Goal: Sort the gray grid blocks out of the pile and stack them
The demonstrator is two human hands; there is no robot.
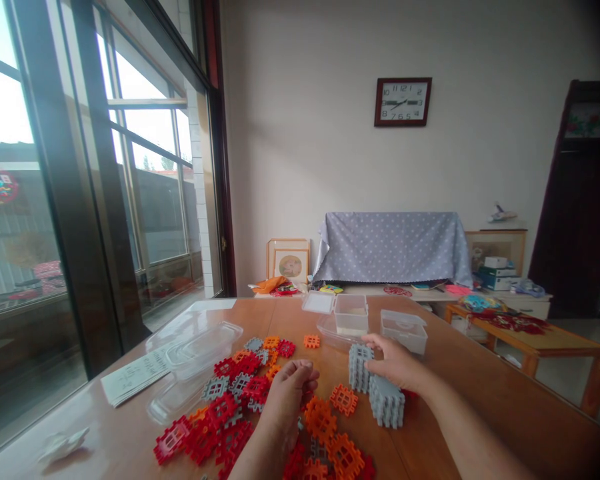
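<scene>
My right hand (393, 362) sits with its fingers curled over the top of an upright stack of grey interlocking waffle blocks (359, 368). Its palm is just above a second grey stack (387, 401), lying on its side. My left hand (290, 393) hangs curled over a loose pile of red, orange and grey waffle blocks (225, 407). Its fingers hide whatever lies under them, so I cannot tell if they hold a piece. Loose orange blocks (321, 419) lie between my hands.
The wooden table (105, 427) holds clear plastic lidded boxes (351, 317), a white box (404, 331), a clear lid (200, 350) and printed papers (134, 377). Windows run along the left. A cloth-covered object, low table and clutter stand beyond.
</scene>
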